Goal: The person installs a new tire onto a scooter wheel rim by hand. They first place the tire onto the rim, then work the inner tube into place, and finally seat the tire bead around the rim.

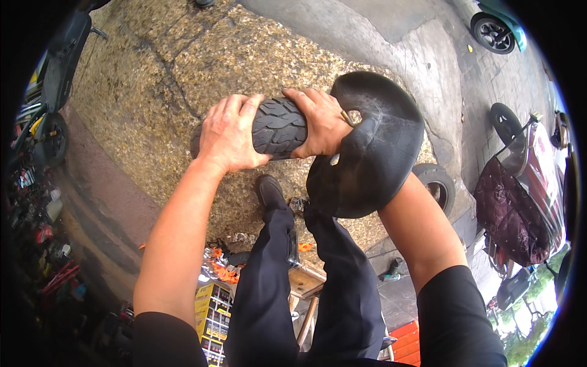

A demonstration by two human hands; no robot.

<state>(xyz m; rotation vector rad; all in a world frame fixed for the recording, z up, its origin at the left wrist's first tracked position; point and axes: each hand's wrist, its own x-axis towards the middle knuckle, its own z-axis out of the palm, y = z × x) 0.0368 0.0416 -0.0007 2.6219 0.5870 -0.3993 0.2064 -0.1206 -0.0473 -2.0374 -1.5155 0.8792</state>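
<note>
Both of my hands grip a black scooter tyre [279, 129] with a curved tread pattern, held above the ground in front of me. My left hand [229, 134] is wrapped over its left part, thumb on the near side. My right hand [322, 122] clasps the right end, fingers on the far side and thumb near. A puffed-up black inner tube [391, 134] hangs round my right wrist and forearm, the arm passing through its hole. Its brass valve stem [351, 118] sticks out beside the back of that hand. The tyre's underside is hidden.
A second tyre [449, 186] lies right of my feet. Near my legs are a wooden stool [306, 280], yellow-and-black boxes [214, 309] and an orange-red crate [405, 342]. Parked scooters stand left [55, 137] and right [535, 177]; a car wheel [494, 35] shows far right.
</note>
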